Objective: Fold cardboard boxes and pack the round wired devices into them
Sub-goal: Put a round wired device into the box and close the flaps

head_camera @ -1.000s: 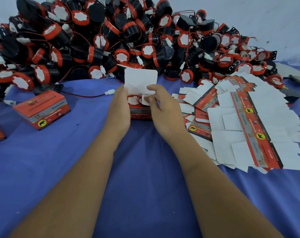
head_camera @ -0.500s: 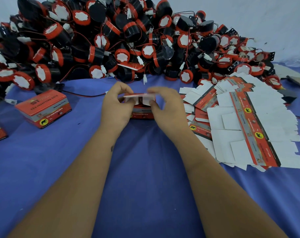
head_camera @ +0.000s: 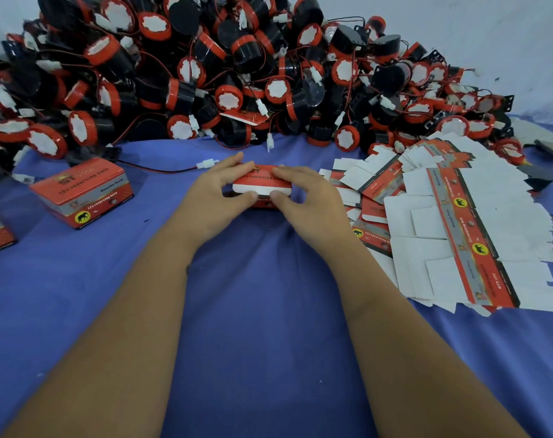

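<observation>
Lid flap (head_camera: 261, 182) now down, devices (head_camera: 224, 74) behind.

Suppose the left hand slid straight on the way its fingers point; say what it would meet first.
The left hand already grips the box. Past it, probably the right hand, though depth is unclear.

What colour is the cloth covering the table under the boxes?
Blue, a plain blue cloth with no pattern; the head view shows it clearly.
</observation>
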A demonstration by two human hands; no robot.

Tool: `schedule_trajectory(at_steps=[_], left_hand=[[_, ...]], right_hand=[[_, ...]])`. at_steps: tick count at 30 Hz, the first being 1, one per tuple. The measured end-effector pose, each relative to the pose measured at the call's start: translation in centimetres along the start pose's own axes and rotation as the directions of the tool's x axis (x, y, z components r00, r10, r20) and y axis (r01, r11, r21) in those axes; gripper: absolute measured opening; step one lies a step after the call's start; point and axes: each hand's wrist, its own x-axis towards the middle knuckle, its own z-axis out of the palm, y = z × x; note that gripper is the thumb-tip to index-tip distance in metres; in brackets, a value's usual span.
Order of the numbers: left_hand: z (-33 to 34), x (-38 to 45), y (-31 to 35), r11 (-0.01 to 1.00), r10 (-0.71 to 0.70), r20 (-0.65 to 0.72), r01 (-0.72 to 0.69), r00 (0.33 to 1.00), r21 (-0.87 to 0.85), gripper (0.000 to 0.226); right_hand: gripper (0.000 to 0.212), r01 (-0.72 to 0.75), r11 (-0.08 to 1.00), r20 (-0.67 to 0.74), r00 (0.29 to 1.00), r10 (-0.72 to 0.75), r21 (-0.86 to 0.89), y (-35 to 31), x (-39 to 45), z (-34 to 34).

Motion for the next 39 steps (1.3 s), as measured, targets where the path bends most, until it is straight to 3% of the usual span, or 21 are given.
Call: schedule_trajectory(at_steps=[6, 12, 17, 26, 29, 31, 34, 39], left_hand=[[0.6, 0.1, 0.0, 0.995, 0.043, -0.103, -0.033, 0.994, 0.097, 0.045], [0.5, 0.3, 0.1, 0.999, 0.027, -0.095, -0.029, 0.995, -0.023, 0.034], [0.4, 0.1, 0.8, 0.960, -0.031, -0.123, -0.005, 0.992, -0.278, 0.027], [0.6, 0.0, 0.9, 0.955, -0.040, -0.122, 0.002, 0.992, -0.296, 0.034], [0.6, -0.2, 0.8, 0.983, 0.011, -0.116, -0.032, 0.993, -0.179, 0.038], [0.7, -0.4, 0.7, 0.989, 0.111, -0.157, -0.095, 0.981, 0.110, 0.034], [1.3, -0.7, 0.9, 0.866, 0.314, -0.147, -0.220, 0.938, 0.448, 0.040], [1.8, -0.3, 1.3, 0.811, 0.422, -0.159, -0.293, 0.893, 0.507, 0.032]], right_hand=[[0.030, 0.037, 0.997, -0.055, 0.998, -0.042, -0.075, -0.2, 0.3, 0.4], [0.023, 0.008, 1.000, -0.095, 0.995, -0.006, 0.015, -0.4, 0.3, 0.3], [0.022, 0.003, 0.999, -0.123, 0.992, 0.004, 0.052, -0.4, 0.4, 0.3], [0.014, 0.007, 0.993, -0.120, 0.993, 0.007, 0.114, -0.2, 0.4, 0.2], [0.016, -0.012, 0.984, -0.120, 0.992, 0.034, 0.179, -0.1, 0.2, 0.1], [0.019, -0.012, 0.976, -0.118, 0.992, 0.038, 0.215, -0.1, 0.2, 0.0], [0.021, -0.016, 0.971, -0.096, 0.995, 0.040, 0.237, 0.0, 0.1, -0.1], [0.032, -0.007, 0.979, -0.075, 0.997, 0.022, 0.202, 0.1, 0.2, 0.2]])
